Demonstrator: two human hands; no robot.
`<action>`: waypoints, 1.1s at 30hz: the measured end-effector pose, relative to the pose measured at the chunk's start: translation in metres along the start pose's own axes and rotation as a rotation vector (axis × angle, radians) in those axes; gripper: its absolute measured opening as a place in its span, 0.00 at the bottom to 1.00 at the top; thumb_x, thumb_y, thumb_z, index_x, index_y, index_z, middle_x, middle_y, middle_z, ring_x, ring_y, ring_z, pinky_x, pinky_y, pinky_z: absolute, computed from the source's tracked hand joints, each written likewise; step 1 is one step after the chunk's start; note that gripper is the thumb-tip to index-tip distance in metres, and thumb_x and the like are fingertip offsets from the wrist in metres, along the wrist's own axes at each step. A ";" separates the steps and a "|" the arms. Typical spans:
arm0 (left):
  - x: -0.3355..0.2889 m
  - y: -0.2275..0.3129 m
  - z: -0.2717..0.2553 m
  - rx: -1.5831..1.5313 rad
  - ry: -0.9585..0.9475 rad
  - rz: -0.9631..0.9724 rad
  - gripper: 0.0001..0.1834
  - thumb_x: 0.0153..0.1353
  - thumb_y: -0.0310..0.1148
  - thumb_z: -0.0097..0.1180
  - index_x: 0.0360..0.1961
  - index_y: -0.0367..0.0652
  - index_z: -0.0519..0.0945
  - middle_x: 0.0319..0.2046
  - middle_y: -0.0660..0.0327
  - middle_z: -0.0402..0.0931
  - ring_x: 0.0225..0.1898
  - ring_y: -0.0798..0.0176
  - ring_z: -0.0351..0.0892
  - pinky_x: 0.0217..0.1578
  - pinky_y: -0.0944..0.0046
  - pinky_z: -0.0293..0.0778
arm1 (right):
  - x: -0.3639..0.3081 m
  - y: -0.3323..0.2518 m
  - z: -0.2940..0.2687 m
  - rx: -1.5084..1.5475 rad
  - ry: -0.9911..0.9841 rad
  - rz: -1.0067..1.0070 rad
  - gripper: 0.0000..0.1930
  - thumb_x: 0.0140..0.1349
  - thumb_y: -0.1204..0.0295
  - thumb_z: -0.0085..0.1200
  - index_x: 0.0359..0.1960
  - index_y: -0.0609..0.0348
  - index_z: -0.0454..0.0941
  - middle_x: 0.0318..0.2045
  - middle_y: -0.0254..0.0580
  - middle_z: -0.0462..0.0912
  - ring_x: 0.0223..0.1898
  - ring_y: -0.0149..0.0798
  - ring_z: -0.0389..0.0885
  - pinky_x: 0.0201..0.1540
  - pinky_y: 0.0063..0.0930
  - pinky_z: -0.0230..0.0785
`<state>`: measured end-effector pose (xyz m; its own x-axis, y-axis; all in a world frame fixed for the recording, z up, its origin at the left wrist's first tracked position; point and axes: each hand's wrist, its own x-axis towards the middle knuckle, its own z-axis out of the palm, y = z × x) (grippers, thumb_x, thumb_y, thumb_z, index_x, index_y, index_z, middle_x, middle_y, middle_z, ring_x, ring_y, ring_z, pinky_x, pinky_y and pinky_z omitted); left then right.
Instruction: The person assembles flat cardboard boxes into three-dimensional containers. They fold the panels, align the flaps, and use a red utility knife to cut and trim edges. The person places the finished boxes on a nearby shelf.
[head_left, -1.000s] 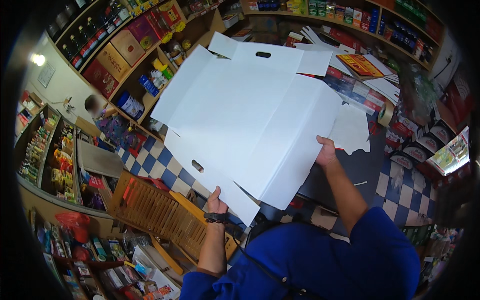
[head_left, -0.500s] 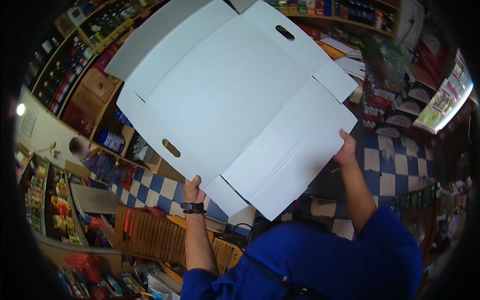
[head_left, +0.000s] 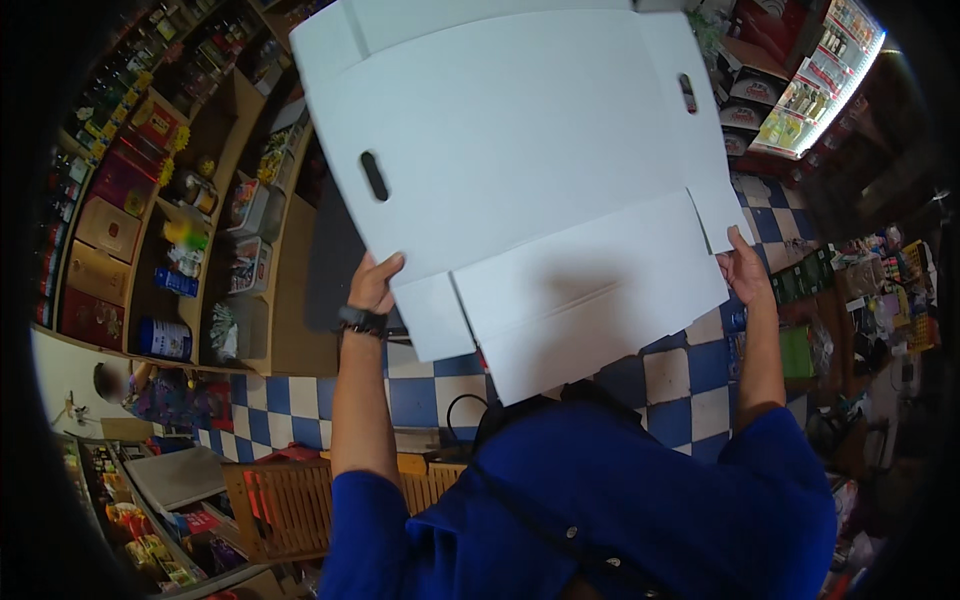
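Observation:
A large white cardboard box blank (head_left: pixel 520 150), unfolded flat, spreads out in front of me. It has creases, slits between its flaps and two oval handle holes. My left hand (head_left: pixel 374 284), with a dark band on the wrist, grips its left edge below one hole, thumb on top. At the right edge, beside a slit flap, my right hand (head_left: pixel 745 268) holds on with the thumb up and the other fingers partly hidden behind the board. A soft shadow falls on the near flap.
Wooden shelves (head_left: pixel 285 240) with bottles, boxes and tubs stand at the left. A slatted wooden chair (head_left: pixel 285 505) is near my left side. Blue and white floor tiles (head_left: pixel 410 385) lie below. A lit display case (head_left: pixel 825 80) is at the far right. Another person (head_left: pixel 150 390) is at the left.
The cardboard has turned clockwise, its near edge now running more level across the view. Both hands keep their hold. The surroundings have shifted as my view swung round.

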<state>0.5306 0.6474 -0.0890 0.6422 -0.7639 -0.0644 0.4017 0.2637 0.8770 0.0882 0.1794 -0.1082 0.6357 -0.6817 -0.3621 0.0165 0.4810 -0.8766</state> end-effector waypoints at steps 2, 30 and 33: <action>0.019 -0.016 0.011 0.004 -0.085 -0.095 0.31 0.62 0.22 0.59 0.65 0.34 0.64 0.57 0.53 0.75 0.56 0.56 0.76 0.58 0.54 0.73 | -0.013 0.023 -0.013 -0.035 0.142 0.002 0.30 0.69 0.52 0.55 0.63 0.61 0.68 0.57 0.44 0.78 0.54 0.41 0.79 0.58 0.32 0.70; -0.063 -0.136 -0.131 0.038 0.447 -0.166 0.25 0.58 0.19 0.61 0.58 0.32 0.71 0.53 0.52 0.78 0.53 0.55 0.78 0.57 0.57 0.73 | -0.037 0.190 0.044 0.160 0.315 -0.071 0.22 0.68 0.60 0.57 0.55 0.64 0.75 0.48 0.38 0.82 0.45 0.33 0.82 0.50 0.29 0.75; -0.091 -0.126 -0.136 -0.015 0.571 -0.060 0.26 0.60 0.18 0.57 0.60 0.31 0.70 0.54 0.51 0.77 0.54 0.52 0.77 0.57 0.52 0.73 | -0.013 0.182 0.092 0.111 0.243 -0.105 0.21 0.69 0.60 0.56 0.54 0.65 0.75 0.48 0.41 0.82 0.47 0.37 0.82 0.49 0.34 0.77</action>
<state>0.5101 0.7641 -0.2583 0.8671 -0.3391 -0.3649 0.4551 0.2413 0.8572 0.1541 0.3263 -0.2340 0.4228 -0.8367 -0.3481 0.1659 0.4491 -0.8780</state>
